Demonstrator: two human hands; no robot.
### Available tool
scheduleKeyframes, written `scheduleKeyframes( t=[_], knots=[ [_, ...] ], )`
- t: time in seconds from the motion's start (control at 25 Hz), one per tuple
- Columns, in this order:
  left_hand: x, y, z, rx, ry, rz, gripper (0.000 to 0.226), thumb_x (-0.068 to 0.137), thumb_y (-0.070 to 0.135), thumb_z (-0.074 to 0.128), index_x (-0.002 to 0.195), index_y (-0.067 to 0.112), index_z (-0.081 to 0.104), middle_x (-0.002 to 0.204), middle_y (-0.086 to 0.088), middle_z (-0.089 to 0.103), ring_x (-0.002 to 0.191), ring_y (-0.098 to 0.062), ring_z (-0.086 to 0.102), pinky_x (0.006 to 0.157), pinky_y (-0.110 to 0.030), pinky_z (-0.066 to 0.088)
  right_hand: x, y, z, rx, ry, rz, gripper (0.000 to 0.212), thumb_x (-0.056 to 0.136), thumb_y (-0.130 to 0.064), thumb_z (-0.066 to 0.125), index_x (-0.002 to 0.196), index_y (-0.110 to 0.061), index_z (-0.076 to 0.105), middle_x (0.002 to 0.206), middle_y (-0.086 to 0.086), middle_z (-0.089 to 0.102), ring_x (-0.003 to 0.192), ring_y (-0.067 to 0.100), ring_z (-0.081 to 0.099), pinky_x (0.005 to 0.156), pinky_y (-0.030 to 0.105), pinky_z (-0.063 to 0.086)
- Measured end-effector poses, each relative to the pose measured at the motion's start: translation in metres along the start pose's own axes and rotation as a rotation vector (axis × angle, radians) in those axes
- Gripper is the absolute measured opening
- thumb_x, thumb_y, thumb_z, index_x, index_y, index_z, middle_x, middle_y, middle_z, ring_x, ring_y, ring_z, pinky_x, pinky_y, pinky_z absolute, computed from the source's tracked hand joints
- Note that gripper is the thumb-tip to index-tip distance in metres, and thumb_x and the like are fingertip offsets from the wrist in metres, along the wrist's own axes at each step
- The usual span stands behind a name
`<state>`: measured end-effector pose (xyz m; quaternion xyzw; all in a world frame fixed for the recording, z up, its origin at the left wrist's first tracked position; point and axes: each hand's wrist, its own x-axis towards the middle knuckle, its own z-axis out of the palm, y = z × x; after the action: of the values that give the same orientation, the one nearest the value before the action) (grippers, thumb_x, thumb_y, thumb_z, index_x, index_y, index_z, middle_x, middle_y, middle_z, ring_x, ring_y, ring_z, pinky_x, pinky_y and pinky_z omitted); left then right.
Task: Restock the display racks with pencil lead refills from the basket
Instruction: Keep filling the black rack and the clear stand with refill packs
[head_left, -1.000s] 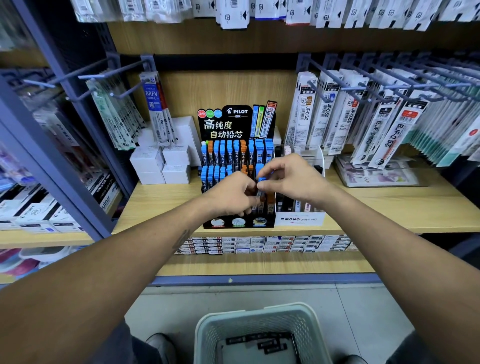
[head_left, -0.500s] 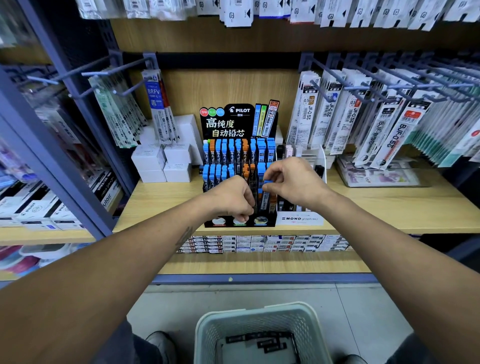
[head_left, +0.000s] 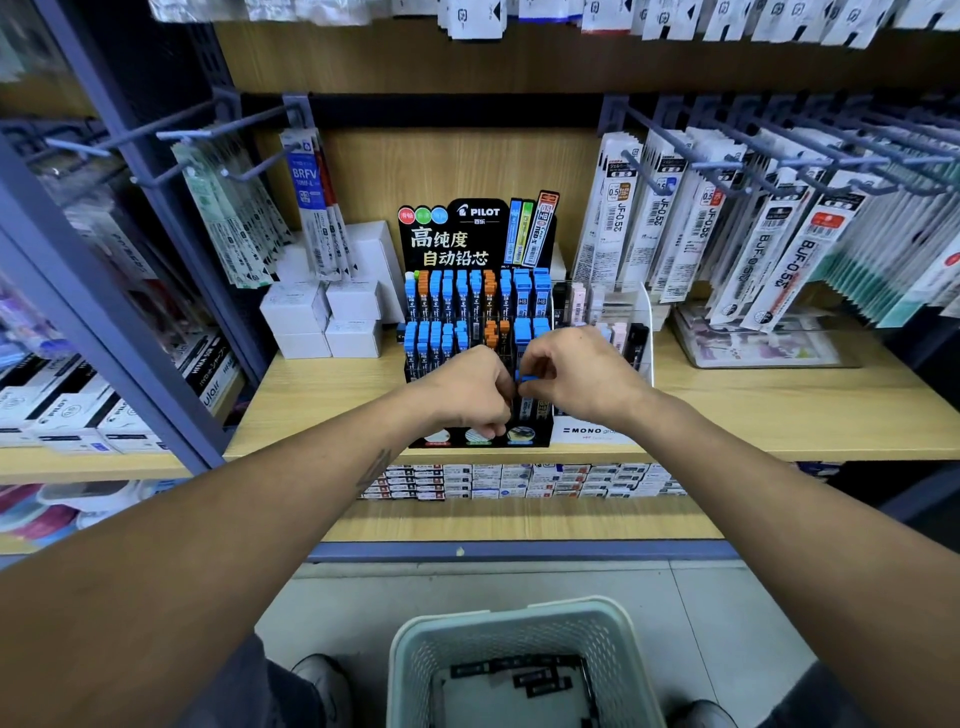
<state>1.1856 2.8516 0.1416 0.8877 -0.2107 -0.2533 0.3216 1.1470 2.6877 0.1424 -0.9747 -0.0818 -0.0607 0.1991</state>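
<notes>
Here both hands meet at the front of the black display rack (head_left: 478, 244): the right hand (head_left: 582, 376) pinches a blue-capped lead refill (head_left: 525, 395) by its cap, while the left hand (head_left: 470, 389), fingers curled, touches it alongside. Below them, the basket (head_left: 415, 644) sits on the floor.

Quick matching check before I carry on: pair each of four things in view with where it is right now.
Things:
1. basket
2. white boxes
3. blue-capped refill
4. Pilot rack

Places:
A. pinched by the right hand, next to the left hand
B. on the floor, below the shelves
C. stacked on the shelf left of the rack
D. standing on the wooden shelf, behind both hands

Pairs: 1-B, 2-C, 3-A, 4-D
</notes>
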Motion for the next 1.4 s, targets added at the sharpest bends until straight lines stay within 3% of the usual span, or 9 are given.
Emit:
scheduleKeyframes(
  t=[0.24,0.48,0.6,0.72,0.96,1.08,1.16,1.32,1.4],
  knots=[
    [-0.002,0.001,-0.003,0.038,0.000,-0.010,0.016,0.085,-0.010,0.060,0.081,-0.001,0.072,0.075,-0.018,0.072,0.079,-0.030,0.075,0.070,-0.033,0.062,-0.002,-0.002,-0.001,-0.039,0.017,-0.045,0.007,0.087,-0.026,0.076,0.093,-0.023,0.075,0.088,-0.012,0.061,0.086,0.015,0.062,0.077,0.034,0.054],
    [-0.030,-0.006,0.013,0.046,0.051,-0.046,0.020,0.089,-0.009,0.054,0.094,-0.004,0.073,0.073,-0.017,0.071,0.060,-0.020,0.069,0.055,-0.026,0.057,-0.043,-0.029,0.012,0.124,0.042,0.041,0.007,0.084,-0.024,0.063,0.081,-0.025,0.070,0.078,-0.008,0.068,0.076,0.015,0.064,0.069,0.036,0.055],
    [-0.050,-0.026,0.054,0.075,-0.067,-0.084,0.019,0.090,-0.007,0.052,0.090,-0.005,0.071,0.069,-0.013,0.067,0.052,-0.014,0.065,0.049,-0.023,0.055,-0.082,-0.029,0.056,0.057,-0.163,0.124,0.008,0.081,-0.021,0.061,0.074,-0.022,0.066,0.081,0.001,0.070,0.079,0.022,0.065,0.070,0.033,0.054],
    [-0.067,-0.064,0.118,0.123,-0.307,-0.170,0.019,0.091,-0.008,0.049,0.089,-0.004,0.067,0.066,-0.012,0.065,0.049,-0.014,0.062,0.049,-0.025,0.055,-0.136,-0.014,0.121,-0.002,-0.571,0.241,0.013,0.079,-0.010,0.059,0.072,-0.017,0.067,0.075,0.006,0.072,0.070,0.021,0.071,0.072,0.034,0.061],
    [-0.084,-0.138,0.213,0.308,-0.425,-0.312,0.022,0.087,-0.001,0.057,0.067,0.007,0.056,0.069,-0.012,0.062,0.067,-0.027,0.066,0.048,-0.029,0.050,-0.215,0.033,0.210,-0.142,-0.843,0.408,0.028,0.091,-0.004,0.053,0.116,-0.003,0.065,0.122,0.016,0.065,0.110,0.029,0.063,0.086,0.033,0.052],
    [-0.085,-0.168,0.239,0.361,-0.403,-0.383,0.009,0.089,0.004,0.055,0.094,-0.001,0.062,0.099,-0.015,0.066,0.097,-0.029,0.066,0.066,-0.028,0.046,-0.225,0.046,0.247,-0.085,-0.843,0.410,0.039,0.091,-0.006,0.052,0.130,-0.004,0.058,0.136,0.015,0.056,0.127,0.030,0.054,0.099,0.032,0.047],
    [-0.079,-0.184,0.257,0.357,-0.380,-0.457,0.025,0.092,0.005,0.053,0.114,-0.003,0.060,0.115,-0.015,0.063,0.110,-0.029,0.063,0.073,-0.028,0.046,-0.225,0.047,0.273,-0.031,-0.804,0.406,0.040,0.090,-0.004,0.051,0.130,-0.003,0.058,0.136,0.018,0.057,0.124,0.031,0.056,0.100,0.033,0.049],
    [-0.068,-0.197,0.298,0.268,-0.442,-0.608,0.008,0.092,0.003,0.051,0.092,0.001,0.059,0.091,-0.009,0.055,0.095,-0.022,0.062,0.081,-0.027,0.048,-0.226,0.041,0.307,-0.054,-0.757,0.363,0.059,0.088,-0.001,0.053,0.146,-0.003,0.040,0.146,0.019,0.045,0.130,0.033,0.050,0.108,0.039,0.044],
    [-0.064,-0.202,0.319,0.238,-0.438,-0.654,0.017,0.092,0.007,0.051,0.103,0.001,0.063,0.105,-0.010,0.064,0.106,-0.023,0.063,0.088,-0.026,0.047,-0.231,0.042,0.318,-0.133,-0.739,0.321,0.068,0.088,-0.003,0.055,0.151,-0.002,0.030,0.150,0.018,0.037,0.137,0.033,0.041,0.114,0.041,0.037]
  ],
)
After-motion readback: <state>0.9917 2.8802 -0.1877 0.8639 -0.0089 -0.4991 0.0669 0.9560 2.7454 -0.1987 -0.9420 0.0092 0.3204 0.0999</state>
